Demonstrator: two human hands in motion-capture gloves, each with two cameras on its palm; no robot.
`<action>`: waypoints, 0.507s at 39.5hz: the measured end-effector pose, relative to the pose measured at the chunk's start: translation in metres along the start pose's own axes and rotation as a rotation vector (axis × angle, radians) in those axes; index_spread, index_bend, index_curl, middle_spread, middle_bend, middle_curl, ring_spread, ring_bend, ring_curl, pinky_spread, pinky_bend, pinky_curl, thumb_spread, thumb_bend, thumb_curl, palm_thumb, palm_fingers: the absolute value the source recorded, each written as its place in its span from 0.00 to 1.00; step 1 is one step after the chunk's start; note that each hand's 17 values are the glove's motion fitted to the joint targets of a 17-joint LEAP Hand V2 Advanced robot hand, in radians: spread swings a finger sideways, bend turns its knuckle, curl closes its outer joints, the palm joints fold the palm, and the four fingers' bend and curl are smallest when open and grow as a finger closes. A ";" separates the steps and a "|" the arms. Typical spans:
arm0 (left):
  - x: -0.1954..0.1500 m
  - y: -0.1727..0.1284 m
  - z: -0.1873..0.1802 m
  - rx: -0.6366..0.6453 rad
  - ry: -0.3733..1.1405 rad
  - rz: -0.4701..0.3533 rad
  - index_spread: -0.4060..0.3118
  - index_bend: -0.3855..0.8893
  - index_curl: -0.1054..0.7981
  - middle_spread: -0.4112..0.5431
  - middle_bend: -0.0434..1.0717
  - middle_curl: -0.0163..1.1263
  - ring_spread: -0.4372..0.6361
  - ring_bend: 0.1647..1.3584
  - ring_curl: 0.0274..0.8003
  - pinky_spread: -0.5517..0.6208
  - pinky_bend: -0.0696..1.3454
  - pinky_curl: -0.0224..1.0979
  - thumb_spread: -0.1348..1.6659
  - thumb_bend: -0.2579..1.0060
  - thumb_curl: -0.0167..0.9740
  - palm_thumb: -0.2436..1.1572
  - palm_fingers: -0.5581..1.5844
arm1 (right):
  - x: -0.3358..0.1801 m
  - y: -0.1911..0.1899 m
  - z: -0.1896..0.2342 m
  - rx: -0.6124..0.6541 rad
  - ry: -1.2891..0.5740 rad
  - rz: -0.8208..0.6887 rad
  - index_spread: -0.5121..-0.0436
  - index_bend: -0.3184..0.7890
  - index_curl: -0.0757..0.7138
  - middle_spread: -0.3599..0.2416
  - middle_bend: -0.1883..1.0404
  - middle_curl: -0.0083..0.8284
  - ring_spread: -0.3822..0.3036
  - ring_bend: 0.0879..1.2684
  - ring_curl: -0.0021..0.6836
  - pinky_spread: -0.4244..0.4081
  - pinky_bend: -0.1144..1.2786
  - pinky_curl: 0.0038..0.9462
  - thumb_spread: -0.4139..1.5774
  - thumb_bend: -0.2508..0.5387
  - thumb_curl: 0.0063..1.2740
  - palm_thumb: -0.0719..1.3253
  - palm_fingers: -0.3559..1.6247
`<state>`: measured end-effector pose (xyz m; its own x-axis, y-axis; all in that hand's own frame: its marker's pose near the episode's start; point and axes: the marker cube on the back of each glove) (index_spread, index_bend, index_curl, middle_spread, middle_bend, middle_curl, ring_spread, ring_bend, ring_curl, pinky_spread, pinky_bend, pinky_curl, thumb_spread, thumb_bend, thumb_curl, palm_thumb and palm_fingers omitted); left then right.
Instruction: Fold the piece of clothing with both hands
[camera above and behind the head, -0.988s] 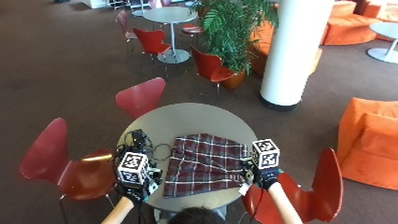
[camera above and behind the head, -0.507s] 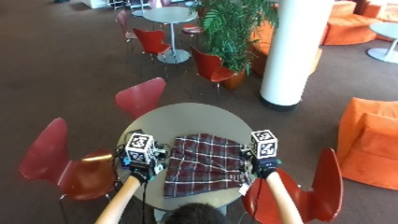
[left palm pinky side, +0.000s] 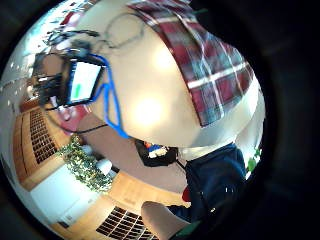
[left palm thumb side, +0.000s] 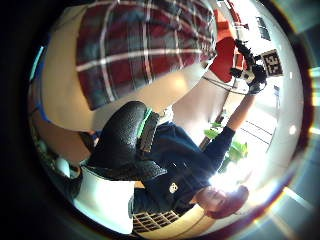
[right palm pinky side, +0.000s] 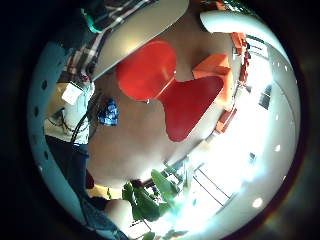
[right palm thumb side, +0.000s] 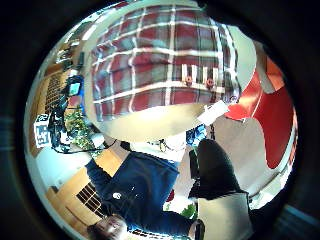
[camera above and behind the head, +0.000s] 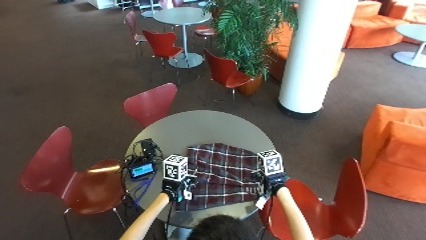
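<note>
A red plaid garment (camera above and behind the head: 223, 172) lies spread flat on the round grey table (camera above and behind the head: 200, 129), close to the near edge. My left hand (camera above and behind the head: 174, 184) hovers at its near left corner and my right hand (camera above and behind the head: 271, 179) at its near right corner. In the left thumb side palm view the plaid cloth (left palm thumb side: 145, 45) lies flat, apart from my left thumb (left palm thumb side: 125, 137). The right thumb side palm view shows the garment (right palm thumb side: 160, 65) with its two-buttoned waistband, also apart from my right thumb (right palm thumb side: 215, 165). Neither hand holds cloth.
A small device with a lit screen (camera above and behind the head: 141, 170) and its cables, one of them blue (left palm pinky side: 110, 110), sit on the table left of the garment. Red chairs stand at the near right (camera above and behind the head: 333, 200), the left (camera above and behind the head: 66, 175) and the far side (camera above and behind the head: 152, 102).
Both hands have come in from the table's near edge towards the garment's near corners. The garment lies as before.
</note>
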<state>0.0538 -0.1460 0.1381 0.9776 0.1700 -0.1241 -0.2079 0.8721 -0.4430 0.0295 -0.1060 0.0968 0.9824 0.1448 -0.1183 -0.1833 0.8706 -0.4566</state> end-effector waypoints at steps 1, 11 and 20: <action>0.001 -0.003 0.011 -0.018 -0.001 0.004 0.40 0.47 0.51 0.53 0.17 0.21 0.68 0.23 0.25 0.71 0.27 0.28 0.66 0.19 0.28 0.39 0.39 | -0.004 0.007 0.001 0.021 0.010 0.002 0.24 0.40 0.33 0.38 0.31 0.36 0.46 0.34 0.43 0.65 0.49 0.35 0.74 0.50 0.23 0.50 0.35; 0.025 0.026 0.051 -0.125 -0.091 -0.073 0.42 0.35 0.43 0.51 0.14 0.20 0.48 0.36 0.34 0.47 0.53 0.38 0.63 0.19 0.31 0.40 0.47 | -0.028 0.028 0.027 0.038 0.022 -0.087 0.25 0.42 0.36 0.35 0.29 0.38 0.42 0.33 0.44 0.61 0.51 0.36 0.71 0.49 0.30 0.62 0.37; 0.010 0.000 0.066 0.010 -0.084 -0.075 0.36 0.43 0.45 0.37 0.29 0.27 0.32 0.29 0.36 0.32 0.51 0.39 0.65 0.23 0.36 0.52 0.60 | -0.024 0.022 0.034 0.113 -0.010 0.030 0.24 0.43 0.39 0.28 0.28 0.37 0.37 0.35 0.46 0.48 0.56 0.37 0.69 0.48 0.35 0.70 0.46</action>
<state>0.0655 -0.1137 0.1952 0.9898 0.1419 -0.0159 -0.1344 0.8881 -0.4395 0.0029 -0.0746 0.1198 0.9770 0.1754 -0.1214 -0.2075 0.9132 -0.3506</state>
